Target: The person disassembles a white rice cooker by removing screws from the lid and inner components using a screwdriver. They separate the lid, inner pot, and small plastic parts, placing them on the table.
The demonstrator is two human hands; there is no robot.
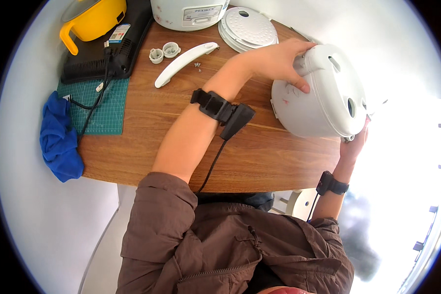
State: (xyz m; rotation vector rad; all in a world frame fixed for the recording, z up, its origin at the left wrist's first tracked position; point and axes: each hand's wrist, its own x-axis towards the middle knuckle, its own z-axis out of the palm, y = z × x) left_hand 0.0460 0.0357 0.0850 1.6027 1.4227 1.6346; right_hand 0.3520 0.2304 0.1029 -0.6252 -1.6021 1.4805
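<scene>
A white rice cooker with its lid on is tilted at the right side of the table, the lid facing right. My left hand grips it at the far side, thumb on the lid's edge and fingers curled over the top. At the near right my right hand holds the lid's edge by a small metal fitting; its fingers are partly hidden behind the cooker. Left of it lie a curved white handle, some small screws and two small white round parts.
A second white cooker body stands at the back beside white perforated discs. At the far left a yellow pot rests on a black appliance, near a green cutting mat and a blue cloth. Cables run from both wrist straps.
</scene>
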